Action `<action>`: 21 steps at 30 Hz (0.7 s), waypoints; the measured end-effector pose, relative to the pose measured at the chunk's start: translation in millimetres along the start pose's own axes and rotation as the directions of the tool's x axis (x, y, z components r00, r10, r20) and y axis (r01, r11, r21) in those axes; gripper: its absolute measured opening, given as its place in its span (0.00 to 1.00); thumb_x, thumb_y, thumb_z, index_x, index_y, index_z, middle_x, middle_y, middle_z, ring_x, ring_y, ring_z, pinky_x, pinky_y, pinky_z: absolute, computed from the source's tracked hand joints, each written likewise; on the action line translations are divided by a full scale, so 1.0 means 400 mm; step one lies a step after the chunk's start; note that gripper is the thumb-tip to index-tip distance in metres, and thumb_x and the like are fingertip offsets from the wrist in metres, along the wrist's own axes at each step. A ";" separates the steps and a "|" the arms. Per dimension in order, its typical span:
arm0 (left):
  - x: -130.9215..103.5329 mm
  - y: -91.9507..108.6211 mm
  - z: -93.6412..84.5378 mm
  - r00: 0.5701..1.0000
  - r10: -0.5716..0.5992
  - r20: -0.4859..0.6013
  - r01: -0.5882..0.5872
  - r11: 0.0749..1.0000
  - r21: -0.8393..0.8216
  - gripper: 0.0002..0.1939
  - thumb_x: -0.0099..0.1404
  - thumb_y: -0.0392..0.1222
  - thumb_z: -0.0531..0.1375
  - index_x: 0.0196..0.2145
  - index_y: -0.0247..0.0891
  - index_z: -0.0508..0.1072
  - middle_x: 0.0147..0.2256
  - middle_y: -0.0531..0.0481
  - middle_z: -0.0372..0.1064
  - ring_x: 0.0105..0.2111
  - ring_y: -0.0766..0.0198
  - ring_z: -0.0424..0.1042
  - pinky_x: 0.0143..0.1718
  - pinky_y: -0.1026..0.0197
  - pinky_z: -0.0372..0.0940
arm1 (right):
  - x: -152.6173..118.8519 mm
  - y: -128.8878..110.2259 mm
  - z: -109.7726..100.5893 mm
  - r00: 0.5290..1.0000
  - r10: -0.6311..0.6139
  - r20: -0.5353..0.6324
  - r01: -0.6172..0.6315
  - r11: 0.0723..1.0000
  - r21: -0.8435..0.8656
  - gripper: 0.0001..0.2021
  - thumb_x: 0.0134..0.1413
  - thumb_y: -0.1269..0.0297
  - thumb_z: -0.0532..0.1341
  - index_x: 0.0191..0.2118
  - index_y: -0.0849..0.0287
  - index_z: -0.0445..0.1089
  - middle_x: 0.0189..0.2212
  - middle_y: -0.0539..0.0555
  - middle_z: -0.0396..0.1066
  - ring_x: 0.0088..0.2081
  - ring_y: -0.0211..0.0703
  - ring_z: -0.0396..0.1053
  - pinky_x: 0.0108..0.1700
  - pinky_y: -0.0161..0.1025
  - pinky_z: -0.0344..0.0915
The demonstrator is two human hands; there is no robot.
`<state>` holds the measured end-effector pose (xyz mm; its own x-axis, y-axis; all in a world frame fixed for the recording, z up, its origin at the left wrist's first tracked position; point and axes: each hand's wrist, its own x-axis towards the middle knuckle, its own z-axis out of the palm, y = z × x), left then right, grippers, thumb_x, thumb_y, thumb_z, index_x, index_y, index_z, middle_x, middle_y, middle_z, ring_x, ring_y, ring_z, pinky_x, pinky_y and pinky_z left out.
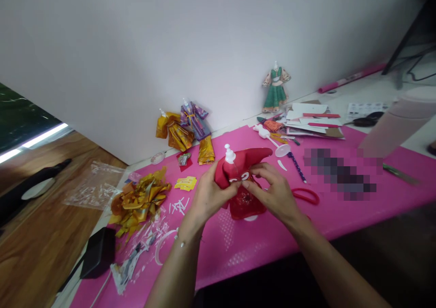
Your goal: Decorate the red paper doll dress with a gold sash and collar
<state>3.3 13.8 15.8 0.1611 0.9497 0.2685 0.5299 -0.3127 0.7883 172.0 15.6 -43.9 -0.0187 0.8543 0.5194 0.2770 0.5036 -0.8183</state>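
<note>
A small white mannequin dressed in a red paper costume (242, 181) stands on the pink table cover (238, 249). My left hand (208, 194) grips the costume's left side at the waist. My right hand (272, 187) pinches the red and white belt at the front of the waist. Both hands touch the costume at its middle. The mannequin's white neck knob sticks out above the red sleeves.
Gold paper scraps (138, 201) lie at the left beside a clear plastic bag (93, 185) and a black box (98, 251). Dressed mannequins, gold (173, 131), purple (195, 119) and green (275, 87), stand by the wall. Red-handled scissors (306, 195), a bare mannequin (267, 135) and paper sheets (313, 119) lie at the right.
</note>
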 end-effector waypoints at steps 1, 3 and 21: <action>-0.001 0.009 -0.006 1.000 -0.006 0.000 0.006 1.000 -0.013 0.13 0.55 0.36 0.65 0.39 0.37 0.72 0.30 0.54 0.73 0.28 0.65 0.69 0.30 0.66 0.64 | 0.002 -0.008 -0.003 1.000 0.005 0.012 -0.005 1.000 0.012 0.05 0.54 0.62 0.65 0.35 0.56 0.72 0.35 0.54 0.74 0.41 0.48 0.68 0.44 0.45 0.65; -0.012 0.030 -0.019 0.999 -0.034 0.020 0.035 0.997 -0.075 0.13 0.53 0.35 0.65 0.38 0.37 0.72 0.30 0.55 0.73 0.28 0.66 0.69 0.30 0.66 0.64 | -0.002 -0.030 -0.009 0.996 0.065 0.057 -0.068 0.996 0.060 0.05 0.53 0.62 0.66 0.34 0.56 0.72 0.33 0.53 0.73 0.38 0.47 0.68 0.42 0.44 0.64; -0.258 -0.079 0.065 0.746 -0.465 0.477 0.666 0.499 -0.555 0.20 0.53 0.44 0.70 0.43 0.38 0.74 0.40 0.48 0.76 0.37 0.60 0.73 0.40 0.60 0.67 | -0.264 -0.026 0.010 0.673 0.565 0.477 -0.724 0.637 0.267 0.10 0.52 0.57 0.64 0.31 0.56 0.67 0.28 0.48 0.67 0.31 0.41 0.64 0.33 0.37 0.61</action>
<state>-8.5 -74.0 -51.3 0.2705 0.8612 -0.4303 -0.0899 0.4676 0.8794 167.3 -79.2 -91.1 -0.3142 0.9210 -0.2304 -0.0664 -0.2634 -0.9624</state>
